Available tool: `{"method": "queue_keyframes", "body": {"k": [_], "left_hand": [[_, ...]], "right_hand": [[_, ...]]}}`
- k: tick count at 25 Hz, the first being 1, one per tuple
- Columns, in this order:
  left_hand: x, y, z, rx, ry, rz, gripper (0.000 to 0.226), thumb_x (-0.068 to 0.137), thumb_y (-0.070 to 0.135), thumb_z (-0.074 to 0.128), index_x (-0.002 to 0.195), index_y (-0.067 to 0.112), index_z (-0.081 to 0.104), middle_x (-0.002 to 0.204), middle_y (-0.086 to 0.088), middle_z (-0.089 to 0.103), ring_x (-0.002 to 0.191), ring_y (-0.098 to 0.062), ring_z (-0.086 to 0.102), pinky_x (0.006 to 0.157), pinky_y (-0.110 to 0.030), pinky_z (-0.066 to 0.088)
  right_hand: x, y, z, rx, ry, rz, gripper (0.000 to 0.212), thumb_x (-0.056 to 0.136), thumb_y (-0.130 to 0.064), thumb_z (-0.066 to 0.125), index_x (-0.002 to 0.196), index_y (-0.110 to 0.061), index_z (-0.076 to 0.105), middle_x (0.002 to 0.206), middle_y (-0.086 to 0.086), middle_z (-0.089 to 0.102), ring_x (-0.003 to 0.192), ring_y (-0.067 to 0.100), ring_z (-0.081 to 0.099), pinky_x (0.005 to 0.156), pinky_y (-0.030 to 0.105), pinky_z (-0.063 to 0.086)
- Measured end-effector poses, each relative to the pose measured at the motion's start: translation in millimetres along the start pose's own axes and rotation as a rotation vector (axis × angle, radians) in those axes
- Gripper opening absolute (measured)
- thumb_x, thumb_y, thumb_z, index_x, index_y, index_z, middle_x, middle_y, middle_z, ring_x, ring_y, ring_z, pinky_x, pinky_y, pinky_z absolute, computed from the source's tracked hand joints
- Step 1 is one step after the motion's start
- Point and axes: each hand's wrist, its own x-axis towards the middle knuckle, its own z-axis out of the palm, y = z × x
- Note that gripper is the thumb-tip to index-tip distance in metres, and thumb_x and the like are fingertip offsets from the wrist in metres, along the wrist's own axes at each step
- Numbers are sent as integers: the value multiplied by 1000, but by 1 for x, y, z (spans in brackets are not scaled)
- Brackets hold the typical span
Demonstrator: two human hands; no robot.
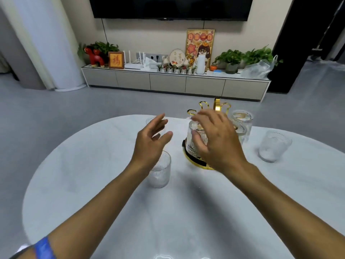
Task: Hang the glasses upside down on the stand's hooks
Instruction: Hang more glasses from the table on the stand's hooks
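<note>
A gold stand (217, 106) with looped hooks rises from a black, gold-rimmed base (194, 162) on the white table (104, 165). An upside-down ribbed glass (195, 142) hangs on its near side; my right hand (218, 139) hovers at it with fingers spread, gripping nothing. A second upside-down glass (241, 120) hangs on the stand's right side. My left hand (151, 143) is open above an upright glass (160, 172). Another upright glass (152, 121) stands behind that hand, partly hidden. At the right stands one more upright glass (273, 145).
The round table's far edge curves just behind the stand. Beyond lies grey floor, then a low cabinet (168, 81) with plants and ornaments under a wall television. The rims of two more glasses (163, 256) show at the bottom edge.
</note>
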Motion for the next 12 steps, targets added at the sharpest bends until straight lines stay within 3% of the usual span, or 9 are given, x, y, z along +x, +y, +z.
{"method": "queue_keyframes", "body": {"k": [1, 3, 5, 7, 9, 12], "left_hand": [[-7, -4, -18, -64, 114, -42, 47, 87, 16, 68, 131, 28, 57, 118, 15, 66, 106, 5, 62, 88, -17, 51], [-21, -15, -44, -152, 288, -210, 36, 89, 13, 63, 124, 22, 62, 116, 3, 69, 104, -7, 66, 91, -29, 53], [-28, -23, -55, -253, 321, -398, 31, 90, 13, 58, 120, 17, 63, 118, -7, 68, 106, -22, 64, 91, -37, 51], [-29, -28, -58, -263, 260, -499, 30, 91, 17, 56, 120, 16, 63, 117, -8, 67, 108, -26, 62, 86, -37, 49], [-31, -32, -58, -215, 186, -539, 29, 90, 21, 58, 118, 18, 64, 118, -6, 66, 108, -26, 60, 80, -35, 48], [-34, -36, -53, -195, 102, -556, 32, 91, 28, 57, 120, 17, 62, 118, -7, 66, 104, -27, 63, 80, -38, 51]], "right_hand": [[-10, -17, 10, 28, -14, -55, 33, 85, -25, 54, 115, -13, 62, 119, 8, 62, 108, 30, 53, 90, 43, 43], [-21, -50, 38, 43, -235, -60, 39, 87, -29, 53, 123, -14, 57, 130, 10, 57, 107, 34, 55, 88, 44, 44], [-24, -74, 67, -58, -523, 42, 54, 88, -41, 52, 136, -17, 44, 147, 11, 42, 114, 38, 50, 90, 44, 41], [-25, -85, 87, -139, -660, 154, 63, 87, -44, 53, 141, -18, 34, 146, 13, 37, 113, 40, 49, 88, 43, 41], [-21, -86, 92, -49, -661, 295, 71, 80, -44, 60, 140, -18, 32, 136, 13, 41, 110, 39, 50, 83, 41, 42], [-17, -80, 76, 393, -516, 559, 72, 64, -47, 69, 129, -28, 46, 122, 1, 47, 109, 25, 55, 80, 33, 44]]}}
